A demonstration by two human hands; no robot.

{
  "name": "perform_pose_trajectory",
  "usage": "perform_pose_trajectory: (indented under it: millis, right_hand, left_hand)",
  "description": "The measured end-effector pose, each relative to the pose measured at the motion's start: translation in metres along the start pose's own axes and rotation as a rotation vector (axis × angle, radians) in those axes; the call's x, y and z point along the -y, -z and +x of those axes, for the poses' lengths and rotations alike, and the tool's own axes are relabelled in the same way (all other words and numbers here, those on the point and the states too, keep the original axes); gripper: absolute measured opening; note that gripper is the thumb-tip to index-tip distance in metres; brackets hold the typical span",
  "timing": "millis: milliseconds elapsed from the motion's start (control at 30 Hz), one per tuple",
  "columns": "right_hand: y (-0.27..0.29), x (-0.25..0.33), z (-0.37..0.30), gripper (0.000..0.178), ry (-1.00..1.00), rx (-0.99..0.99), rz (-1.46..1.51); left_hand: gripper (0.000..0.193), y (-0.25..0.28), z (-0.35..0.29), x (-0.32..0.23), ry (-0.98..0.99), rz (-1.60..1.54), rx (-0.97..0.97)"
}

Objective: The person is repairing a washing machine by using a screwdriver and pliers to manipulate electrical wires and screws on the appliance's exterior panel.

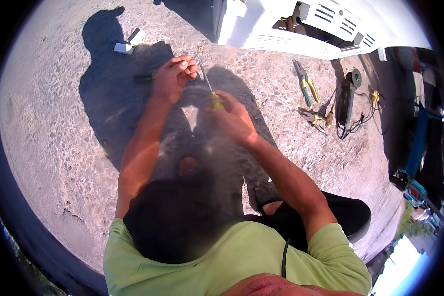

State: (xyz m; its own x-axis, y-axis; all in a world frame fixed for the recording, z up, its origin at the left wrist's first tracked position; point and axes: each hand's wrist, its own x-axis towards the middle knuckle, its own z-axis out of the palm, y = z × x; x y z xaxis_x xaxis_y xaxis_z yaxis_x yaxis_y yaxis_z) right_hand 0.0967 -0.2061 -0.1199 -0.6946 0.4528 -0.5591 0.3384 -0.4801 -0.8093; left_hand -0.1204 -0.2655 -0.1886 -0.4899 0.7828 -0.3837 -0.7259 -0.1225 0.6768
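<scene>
My right hand (232, 116) is closed around the yellow handle of a screwdriver (206, 77). Its metal shaft points away from me, up and slightly left. Close to the shaft, my left hand (175, 79) has its fingers curled and thumb pressed against them; whatever may be between them is too small to make out. A tiny orange piece (200, 50) shows just beyond the screwdriver's tip. In the shadow beside my left wrist lies a dark-handled tool (144, 77), its kind unclear.
A white slotted metal casing (291, 42) stands ahead at the right. Green-and-yellow pliers (307, 85), a second pair of pliers (312, 117) and a corded angle grinder (348, 98) lie on the rough concrete to the right. Small white box-like pieces (124, 48) sit at the far left.
</scene>
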Motion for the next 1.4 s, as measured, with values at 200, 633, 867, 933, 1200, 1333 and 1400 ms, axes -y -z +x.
perform_pose_trajectory:
  millis: [200,633,867,933,1200,1333,1400]
  right_hand:
    - [0.0,0.004,-0.005,0.05,0.081,0.036,-0.082]
    - [-0.009,0.01,-0.01,0.049,0.207,0.076,-0.187]
    - [-0.01,0.012,-0.01,0.049,0.134,0.105,-0.06]
    - [-0.011,0.012,-0.01,0.049,0.126,0.103,-0.049]
    - [-0.006,-0.002,-0.003,0.051,0.164,0.068,-0.041]
    - [0.0,0.006,-0.005,0.05,0.004,0.195,0.357]
    - [-0.002,0.008,-0.006,0.049,0.036,0.185,0.379]
  left_hand:
    - [0.019,0.005,0.001,-0.005,0.106,-0.227,0.132]
    - [0.013,-0.012,-0.01,-0.01,0.116,-0.386,0.241]
    - [0.014,-0.013,-0.011,-0.012,0.141,-0.453,0.291]
    - [0.013,-0.012,-0.011,-0.012,0.135,-0.427,0.275]
    - [0.017,-0.021,-0.016,-0.016,0.001,-0.074,0.116]
    - [0.02,-0.025,-0.008,-0.017,0.006,-0.168,0.32]
    - [0.022,-0.031,-0.003,-0.015,-0.014,-0.202,0.385]
